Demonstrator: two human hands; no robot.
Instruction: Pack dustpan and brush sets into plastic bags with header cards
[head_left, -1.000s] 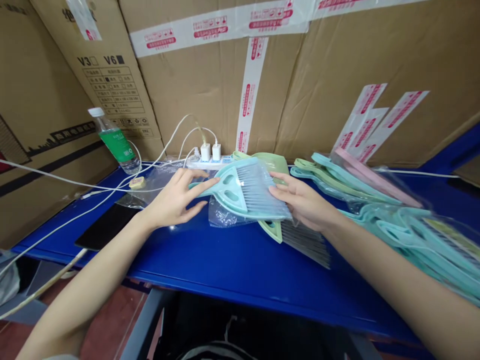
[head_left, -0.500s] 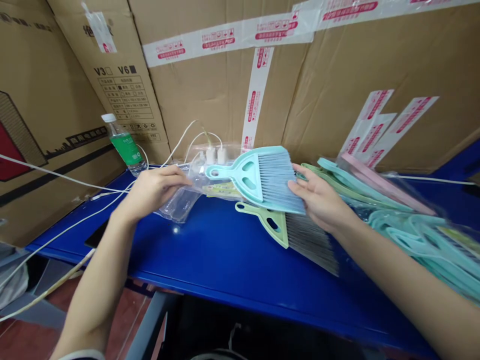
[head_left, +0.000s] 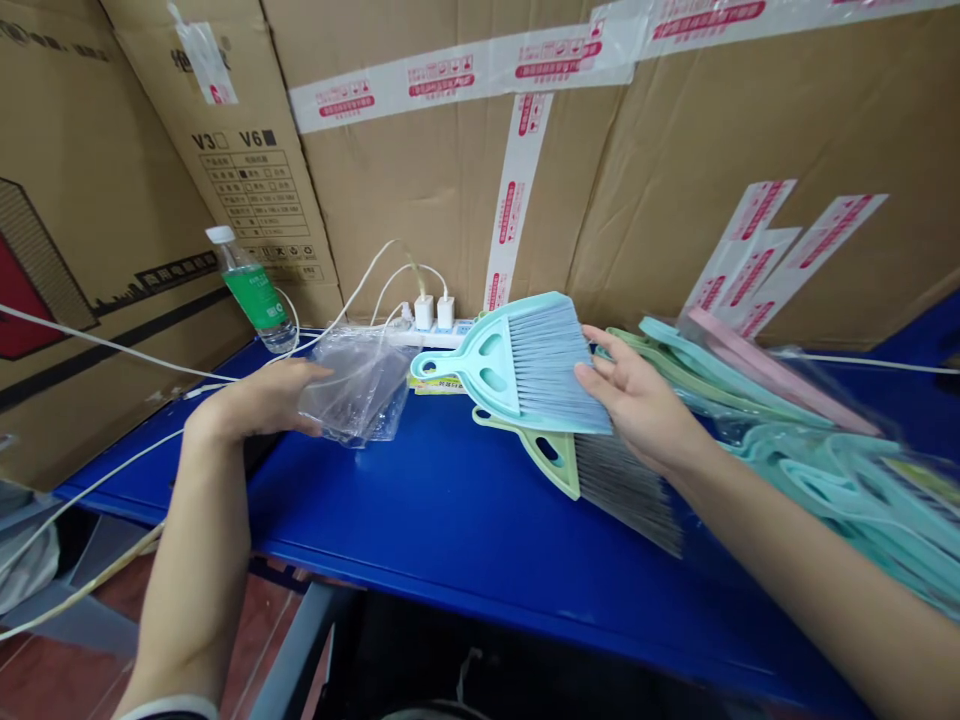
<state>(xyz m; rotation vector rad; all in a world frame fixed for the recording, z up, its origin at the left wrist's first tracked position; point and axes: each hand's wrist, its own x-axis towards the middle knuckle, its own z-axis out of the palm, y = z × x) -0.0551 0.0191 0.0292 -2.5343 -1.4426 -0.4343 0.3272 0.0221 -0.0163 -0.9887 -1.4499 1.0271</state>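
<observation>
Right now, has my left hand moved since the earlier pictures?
Yes, your left hand has moved leftward, farther from the white power strip.

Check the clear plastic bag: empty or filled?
Empty: the clear plastic bag is crumpled and see-through, with nothing visible inside.

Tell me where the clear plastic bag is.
In the head view, the clear plastic bag lies on the blue table, by the left hand, in front of the white power strip.
</observation>
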